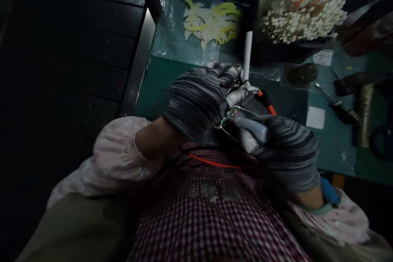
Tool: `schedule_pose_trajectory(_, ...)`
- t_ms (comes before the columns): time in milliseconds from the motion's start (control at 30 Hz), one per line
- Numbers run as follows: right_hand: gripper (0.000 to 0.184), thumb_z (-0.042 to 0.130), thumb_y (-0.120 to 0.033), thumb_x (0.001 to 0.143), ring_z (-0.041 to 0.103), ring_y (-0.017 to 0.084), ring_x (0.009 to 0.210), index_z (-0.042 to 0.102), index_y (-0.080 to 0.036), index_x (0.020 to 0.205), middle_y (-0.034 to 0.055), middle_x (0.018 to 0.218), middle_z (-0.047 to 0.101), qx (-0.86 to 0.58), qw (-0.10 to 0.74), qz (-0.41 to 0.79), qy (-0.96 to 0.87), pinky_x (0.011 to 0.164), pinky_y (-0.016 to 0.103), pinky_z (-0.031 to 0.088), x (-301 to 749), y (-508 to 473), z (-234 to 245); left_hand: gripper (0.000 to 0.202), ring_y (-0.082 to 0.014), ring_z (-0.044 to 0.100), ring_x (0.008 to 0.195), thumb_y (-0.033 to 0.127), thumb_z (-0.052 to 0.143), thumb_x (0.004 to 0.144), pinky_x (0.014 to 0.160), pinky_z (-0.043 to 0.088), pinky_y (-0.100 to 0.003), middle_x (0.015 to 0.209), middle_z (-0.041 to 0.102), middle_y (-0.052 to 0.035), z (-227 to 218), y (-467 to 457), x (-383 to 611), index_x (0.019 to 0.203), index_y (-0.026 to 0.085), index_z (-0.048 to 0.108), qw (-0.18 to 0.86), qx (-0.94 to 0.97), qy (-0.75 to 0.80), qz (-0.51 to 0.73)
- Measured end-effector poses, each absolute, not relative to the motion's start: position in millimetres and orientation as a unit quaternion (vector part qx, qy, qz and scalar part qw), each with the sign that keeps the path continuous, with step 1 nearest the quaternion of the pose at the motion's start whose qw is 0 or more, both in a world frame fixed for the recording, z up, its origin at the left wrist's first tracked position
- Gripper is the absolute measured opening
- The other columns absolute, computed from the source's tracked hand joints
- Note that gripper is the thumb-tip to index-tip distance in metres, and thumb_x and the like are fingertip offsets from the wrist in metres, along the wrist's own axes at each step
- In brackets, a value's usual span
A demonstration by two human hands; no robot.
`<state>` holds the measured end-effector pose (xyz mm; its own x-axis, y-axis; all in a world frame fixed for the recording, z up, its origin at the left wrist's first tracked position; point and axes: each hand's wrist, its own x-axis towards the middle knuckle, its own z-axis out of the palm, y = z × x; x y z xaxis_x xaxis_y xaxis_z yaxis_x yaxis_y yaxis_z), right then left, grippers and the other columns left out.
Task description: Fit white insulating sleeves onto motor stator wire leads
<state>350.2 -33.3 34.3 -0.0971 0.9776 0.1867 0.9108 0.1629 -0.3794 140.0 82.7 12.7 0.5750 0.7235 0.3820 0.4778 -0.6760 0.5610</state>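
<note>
My left hand (202, 98), in a grey-and-black striped knit glove with whitish fingertips, is closed around a small wired assembly, fingers bent over thin wires. A green circuit board (227, 118) shows below its fingers. Right by the fingertips a white tube (248, 55) sticks up, and an orange cable (271, 109) with a black sleeve runs off to the right. My right hand (285, 151), gloved alike, is closed on a translucent bluish-white, round-ended piece (253, 128), whose kind I cannot tell. Thin white strands stretch from the board toward the right hand.
Yellow and white curved strips (211, 22) lie on clear plastic at the back. A bin (262, 4) of many small white-tipped pieces stands back right. On the right are a screwdriver (342, 110), a hammer (365, 114) and a white label (315, 117). A metal edge (139, 65) bounds the green table.
</note>
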Motion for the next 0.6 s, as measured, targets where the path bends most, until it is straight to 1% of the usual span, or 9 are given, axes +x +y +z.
schedule_pose_trajectory(67, 0.036, 0.065, -0.051, 0.100, 0.073, 0.029, 0.070, 0.088, -0.024, 0.110, 0.0095, 0.082, 0.080, -0.650, 0.175, 0.056, -0.737, 0.061, 0.039, 0.048, 355, -30, 32, 0.036, -0.0393, 0.074, 0.129, 0.048, 0.068, 0.107, 0.113, 0.060, -0.062, 0.126, 0.077, -0.0043, 20, 90, 149, 0.129, 0.021, 0.078, 0.221, 0.864, 0.364, 0.269)
schedule_pose_trajectory(133, 0.039, 0.063, -0.051, 0.101, 0.072, 0.028, 0.073, 0.087, -0.024, 0.115, 0.0099, 0.087, 0.083, -0.654, 0.171, 0.035, -0.736, 0.062, 0.037, 0.046, 359, -24, 27, 0.038, -0.0405, 0.077, 0.120, 0.047, 0.075, 0.102, 0.107, 0.062, -0.062, 0.119, 0.078, -0.0059, 32, 96, 158, 0.125, 0.018, 0.079, 0.221, 0.870, 0.396, 0.195)
schedule_pose_trajectory(167, 0.040, 0.062, -0.051, 0.102, 0.073, 0.027, 0.074, 0.087, -0.024, 0.117, 0.0103, 0.091, 0.084, -0.654, 0.174, 0.022, -0.736, 0.063, 0.037, 0.046, 360, -20, 23, 0.038, -0.0402, 0.078, 0.117, 0.046, 0.075, 0.102, 0.104, 0.063, -0.061, 0.118, 0.078, -0.0070, 39, 98, 162, 0.127, 0.018, 0.079, 0.214, 0.869, 0.420, 0.151)
schedule_pose_trajectory(233, 0.044, 0.059, -0.052, 0.103, 0.072, 0.026, 0.074, 0.087, -0.021, 0.117, 0.0114, 0.095, 0.085, -0.651, 0.174, -0.012, -0.739, 0.064, 0.036, 0.042, 360, -12, 16, 0.036, -0.0368, 0.078, 0.113, 0.042, 0.066, 0.108, 0.102, 0.063, -0.055, 0.118, 0.080, -0.0084, 54, 100, 170, 0.135, 0.020, 0.077, 0.194, 0.857, 0.472, 0.071)
schedule_pose_trajectory(300, 0.047, 0.058, -0.053, 0.103, 0.069, 0.025, 0.070, 0.087, -0.018, 0.114, 0.0116, 0.090, 0.084, -0.645, 0.165, -0.038, -0.745, 0.063, 0.036, 0.037, 359, -5, 10, 0.038, -0.0329, 0.078, 0.113, 0.041, 0.054, 0.114, 0.102, 0.061, -0.049, 0.118, 0.081, -0.0092, 67, 102, 177, 0.139, 0.022, 0.076, 0.176, 0.845, 0.505, 0.009)
schedule_pose_trajectory(400, 0.045, 0.057, -0.051, 0.104, 0.066, 0.022, 0.065, 0.087, -0.018, 0.103, 0.0103, 0.080, 0.080, -0.631, 0.169, -0.055, -0.755, 0.062, 0.035, 0.032, 356, -1, 5, 0.046, -0.0308, 0.077, 0.114, 0.050, 0.047, 0.116, 0.102, 0.059, -0.043, 0.117, 0.081, -0.0115, 78, 107, 186, 0.137, 0.020, 0.076, 0.170, 0.836, 0.519, -0.053)
schedule_pose_trajectory(500, 0.042, 0.058, -0.051, 0.103, 0.066, 0.023, 0.064, 0.086, -0.020, 0.098, 0.0093, 0.076, 0.079, -0.632, 0.196, -0.044, -0.749, 0.060, 0.035, 0.034, 357, -5, 2, 0.056, -0.0311, 0.077, 0.114, 0.058, 0.041, 0.117, 0.100, 0.058, -0.042, 0.117, 0.081, -0.0129, 80, 111, 193, 0.133, 0.019, 0.077, 0.160, 0.833, 0.525, -0.072)
schedule_pose_trajectory(533, 0.041, 0.059, -0.052, 0.102, 0.067, 0.023, 0.064, 0.086, -0.021, 0.100, 0.0093, 0.078, 0.080, -0.637, 0.213, -0.027, -0.741, 0.060, 0.035, 0.037, 359, -8, 1, 0.057, -0.0311, 0.077, 0.114, 0.059, 0.040, 0.116, 0.099, 0.058, -0.041, 0.116, 0.081, -0.0127, 80, 112, 194, 0.132, 0.019, 0.078, 0.155, 0.833, 0.527, -0.074)
schedule_pose_trajectory(600, 0.039, 0.063, -0.053, 0.101, 0.073, 0.026, 0.071, 0.085, -0.022, 0.107, 0.0098, 0.088, 0.084, -0.651, 0.266, 0.036, -0.710, 0.064, 0.036, 0.047, 366, -15, -1, 0.054, -0.0308, 0.078, 0.114, 0.059, 0.042, 0.116, 0.098, 0.058, -0.041, 0.115, 0.082, -0.0115, 80, 112, 195, 0.130, 0.021, 0.078, 0.150, 0.830, 0.531, -0.079)
